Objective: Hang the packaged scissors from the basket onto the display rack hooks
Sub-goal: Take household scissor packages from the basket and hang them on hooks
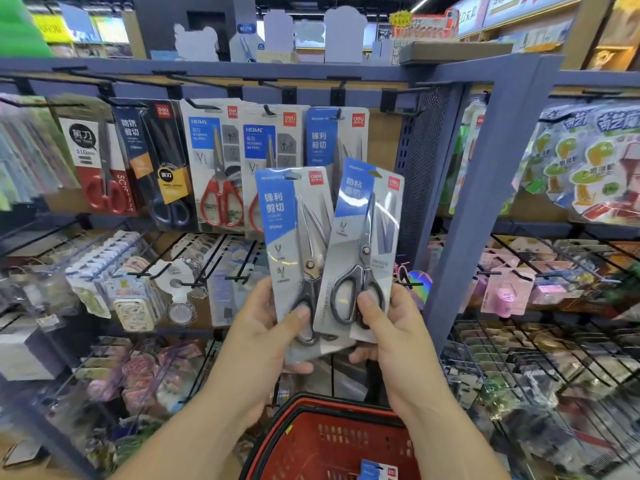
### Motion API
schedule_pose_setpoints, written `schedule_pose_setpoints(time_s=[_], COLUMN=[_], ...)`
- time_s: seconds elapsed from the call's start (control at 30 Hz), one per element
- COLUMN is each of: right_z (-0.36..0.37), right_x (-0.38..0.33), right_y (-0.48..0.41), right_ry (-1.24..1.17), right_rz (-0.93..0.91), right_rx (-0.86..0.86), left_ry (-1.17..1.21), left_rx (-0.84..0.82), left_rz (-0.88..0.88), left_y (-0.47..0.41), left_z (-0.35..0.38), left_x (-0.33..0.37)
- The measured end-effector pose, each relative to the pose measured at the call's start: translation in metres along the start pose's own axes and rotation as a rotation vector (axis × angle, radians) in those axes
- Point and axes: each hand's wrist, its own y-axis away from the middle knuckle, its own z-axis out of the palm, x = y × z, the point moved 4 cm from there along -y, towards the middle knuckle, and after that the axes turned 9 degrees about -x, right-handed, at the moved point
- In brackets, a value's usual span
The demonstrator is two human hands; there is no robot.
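Red plastic basket (313,405) sat lowest, one blue-carded pack (378,471) inside. Left hand (266,337) gripped a grey-and-blue scissors pack (294,230), right hand (393,336) pinched a second pack (367,233), raised before the blue rack's black wire hooks (401,95).

Both scissor packs (294,237) look like glossy clear plastic over printed card, blades shiny metal, handles dark plastic. Basket (332,441) is red perforated plastic. Rack hooks (204,105) are matt black metal.
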Motion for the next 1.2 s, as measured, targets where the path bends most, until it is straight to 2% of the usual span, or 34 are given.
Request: schedule_pose_setpoints(time_s=[0.1,0.2,0.37,0.57,0.9,1.2], right_z=[-0.008,-0.014,-0.015,-0.015,-0.032,-0.035], right_x=[-0.01,-0.024,-0.048,-0.065,-0.047,-0.035], right_y=[-0.008,-0.016,-0.035,-0.065,-0.077,-0.089], right_ry=[0.031,0.071,0.137,0.21,0.225,0.242], right_rz=[0.005,-0.026,-0.122,-0.178,-0.175,-0.139], right_rx=[0.02,-0.033,-0.081,-0.041,0.101,0.151], left_ry=[-0.03,-0.07,-0.024,-0.058,-0.089,-0.167], left_rx=[0.09,0.175,0.234,0.204,0.126,-0.053], left_rz=[0.004,0.026,0.037,0.093,0.124,0.109], left_y=[-0.003,-0.006,-0.003,-0.001,-0.012,-0.066], left_z=[-0.013,-0.032,-0.056,-0.069,-0.058,-0.018], left_x=[0.001,0.008,0.024,0.043,0.059,0.078])
